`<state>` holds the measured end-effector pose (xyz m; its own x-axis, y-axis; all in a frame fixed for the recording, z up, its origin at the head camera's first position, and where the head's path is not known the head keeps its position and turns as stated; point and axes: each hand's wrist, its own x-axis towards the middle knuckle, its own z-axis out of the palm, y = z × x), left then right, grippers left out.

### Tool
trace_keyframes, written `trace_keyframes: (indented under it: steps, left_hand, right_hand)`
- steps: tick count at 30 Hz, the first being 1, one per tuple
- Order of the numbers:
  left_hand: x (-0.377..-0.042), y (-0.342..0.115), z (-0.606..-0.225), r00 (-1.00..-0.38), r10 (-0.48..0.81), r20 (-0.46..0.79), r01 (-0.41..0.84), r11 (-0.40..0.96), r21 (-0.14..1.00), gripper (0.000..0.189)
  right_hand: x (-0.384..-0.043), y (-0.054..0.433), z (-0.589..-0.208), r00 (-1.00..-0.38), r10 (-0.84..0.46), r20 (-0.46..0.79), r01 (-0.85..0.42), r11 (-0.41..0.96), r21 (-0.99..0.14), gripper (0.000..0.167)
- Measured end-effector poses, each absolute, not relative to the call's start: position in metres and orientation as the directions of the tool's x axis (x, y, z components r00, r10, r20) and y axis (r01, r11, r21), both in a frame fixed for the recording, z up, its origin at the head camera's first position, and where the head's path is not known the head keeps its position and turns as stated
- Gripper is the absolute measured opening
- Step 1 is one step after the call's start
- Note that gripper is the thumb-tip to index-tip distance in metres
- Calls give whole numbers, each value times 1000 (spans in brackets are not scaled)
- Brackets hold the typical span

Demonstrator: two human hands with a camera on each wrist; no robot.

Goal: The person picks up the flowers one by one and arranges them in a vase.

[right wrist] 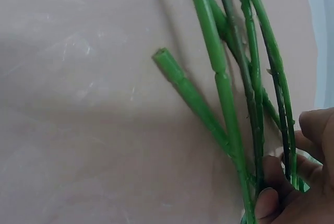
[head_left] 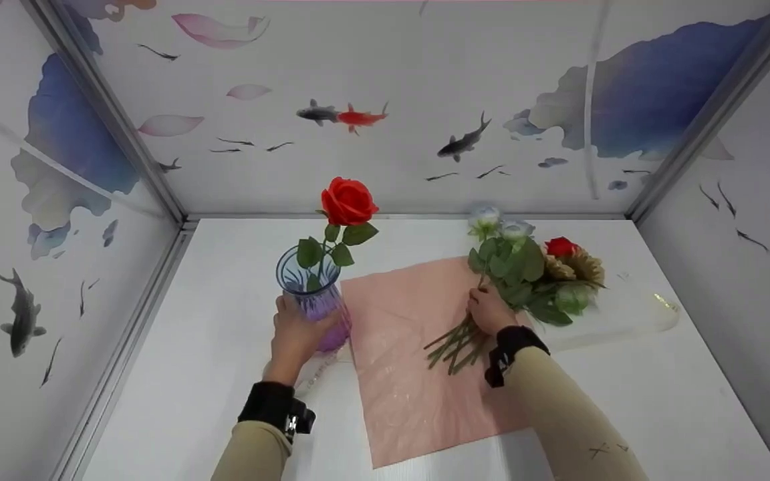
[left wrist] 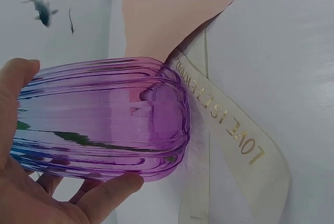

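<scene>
A ribbed glass vase [head_left: 316,297], blue at the mouth and purple at the base [left wrist: 109,122], stands on the white table with one red rose [head_left: 348,200] in it. My left hand [head_left: 297,334] grips its lower body, thumb and fingers curled round the glass. To the right, a bunch of flowers [head_left: 532,274] lies across a pink wrapping sheet [head_left: 412,361]. My right hand [head_left: 490,310] holds the bunch at its green stems [right wrist: 229,93], fingers [right wrist: 269,203] closed around them.
A cream ribbon [left wrist: 229,125] with gold lettering lies on the table under and beside the vase. A clear plastic sheet [head_left: 632,310] lies under the flower heads at the right. Fish-patterned walls [head_left: 385,107] enclose the table [head_left: 659,401] on three sides.
</scene>
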<state>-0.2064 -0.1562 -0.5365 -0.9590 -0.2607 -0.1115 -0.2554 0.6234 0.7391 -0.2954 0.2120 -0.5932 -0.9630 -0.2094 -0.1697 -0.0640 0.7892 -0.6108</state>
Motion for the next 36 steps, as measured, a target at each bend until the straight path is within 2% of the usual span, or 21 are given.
trace_keyframes:
  steps: [2, 3, 9, 12, 15, 18, 21, 24, 28, 32, 36]
  left_hand:
    - [-207, -157, -537, -959, -261, -110, -255, 624, 738, 113]
    - [-207, -157, -537, -959, -262, -109, -255, 624, 739, 113]
    - [-205, -157, -537, -957, -269, -112, -261, 619, 741, 113]
    - [-205, -157, -537, -956, -272, -113, -264, 619, 740, 112]
    - [-206, -156, -537, -957, -271, -107, -260, 625, 736, 112]
    - [-206, -156, -536, -957, -269, -106, -257, 627, 735, 111]
    - [-205, -156, -536, -958, -266, -108, -257, 627, 735, 112]
    - [-206, -156, -536, -956, -268, -117, -265, 627, 733, 113]
    - [-206, -155, -535, -953, -274, -132, -279, 616, 737, 114]
    - [-206, -155, -535, -952, -278, -130, -280, 614, 738, 112]
    - [-205, -154, -535, -953, -276, -122, -274, 622, 733, 111]
  right_hand:
    - [-297, 213, -590, -965, -200, -172, -64, 810, -583, 40]
    - [-293, 208, -577, -964, -114, -239, 63, 777, -626, 44]
    - [-295, 208, -567, -957, -91, -276, 120, 741, -661, 39]
    - [-296, 207, -565, -958, -100, -270, 109, 742, -662, 39]
    - [-296, 205, -566, -985, -100, -140, 5, 798, -603, 40]
    - [-294, 205, -570, -992, -101, 74, -124, 888, -442, 33]
    - [-293, 205, -575, -973, -131, 189, -182, 942, -281, 30]
    - [-292, 207, -579, -979, -163, 122, -185, 961, -204, 35]
    - [-292, 210, -582, -984, -152, -99, -133, 976, -172, 46]
    - [-296, 208, -585, -969, -105, -225, -56, 975, -216, 55]
    - [-298, 204, -585, -966, -57, -252, 20, 956, -292, 57]
